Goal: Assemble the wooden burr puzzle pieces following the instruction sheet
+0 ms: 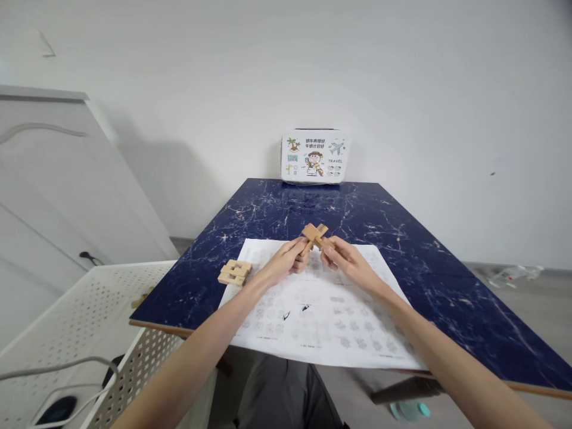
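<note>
Between my two hands, over the far part of a printed paper sheet (308,316), is a wooden interlocking puzzle (315,233) of crossed bars. My left hand (292,255) pinches a bar on its near left side. The fingers of my right hand (344,257) close around a bar pointing to the right. Parts of the puzzle are covered by my fingers. A second group of notched wooden pieces (235,271) lies at the sheet's left edge, near my left forearm.
The dark blue marble-patterned table (268,205) carries a white printed case (313,156) at its far edge, against the wall. A white perforated basket (147,357) with cables stands left of the table. A clear bottle (407,410) is on the floor below.
</note>
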Demonstrator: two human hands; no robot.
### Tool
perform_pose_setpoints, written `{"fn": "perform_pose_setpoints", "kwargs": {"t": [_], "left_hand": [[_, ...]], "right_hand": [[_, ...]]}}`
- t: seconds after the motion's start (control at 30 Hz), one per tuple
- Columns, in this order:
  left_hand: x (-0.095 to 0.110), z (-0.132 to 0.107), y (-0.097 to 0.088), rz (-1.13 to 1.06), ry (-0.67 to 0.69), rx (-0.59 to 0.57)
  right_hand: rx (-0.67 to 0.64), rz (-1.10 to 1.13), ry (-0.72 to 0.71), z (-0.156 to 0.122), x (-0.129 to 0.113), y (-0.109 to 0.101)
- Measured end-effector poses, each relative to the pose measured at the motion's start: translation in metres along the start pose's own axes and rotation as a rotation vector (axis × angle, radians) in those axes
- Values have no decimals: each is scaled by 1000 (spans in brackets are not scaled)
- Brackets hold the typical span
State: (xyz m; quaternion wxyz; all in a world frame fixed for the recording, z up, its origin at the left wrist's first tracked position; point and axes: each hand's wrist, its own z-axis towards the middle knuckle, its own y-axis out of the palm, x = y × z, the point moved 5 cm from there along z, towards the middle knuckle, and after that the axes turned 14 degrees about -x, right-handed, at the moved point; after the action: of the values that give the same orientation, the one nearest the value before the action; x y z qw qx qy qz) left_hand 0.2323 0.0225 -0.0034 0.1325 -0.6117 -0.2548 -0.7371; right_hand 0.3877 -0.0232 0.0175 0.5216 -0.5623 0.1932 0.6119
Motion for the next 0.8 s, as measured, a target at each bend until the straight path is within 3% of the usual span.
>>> {"fn": "perform_pose_setpoints", "kwargs": {"t": [0.4,0.8], "left_hand": [[2,2,0,-43,-12,-12],[2,-1,5,-70,-17,-56]], "right_hand": [[14,84,14,2,-2,5],[83,-19,-5,-1,2,5]]}}
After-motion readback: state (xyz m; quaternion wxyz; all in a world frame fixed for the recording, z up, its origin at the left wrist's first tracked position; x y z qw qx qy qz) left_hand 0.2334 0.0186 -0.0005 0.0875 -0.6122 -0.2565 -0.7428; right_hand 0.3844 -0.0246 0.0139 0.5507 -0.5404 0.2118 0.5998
